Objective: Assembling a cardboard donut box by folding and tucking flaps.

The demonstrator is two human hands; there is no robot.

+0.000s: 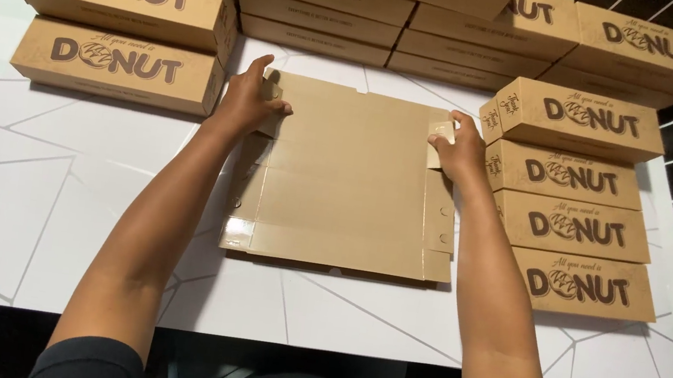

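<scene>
On the white table (47, 212), between stacks of folded brown boxes (115, 64), lies a flat cardboard box blank (347, 173). Left hand (245, 103) and right hand (459, 149) each pinch a far-corner flap; uneven folding could crease a flap crooked.

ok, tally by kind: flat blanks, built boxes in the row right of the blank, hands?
Flat blank: 1
Built boxes, right row: 4
Hands: 2, left hand and right hand
Total: 7
</scene>
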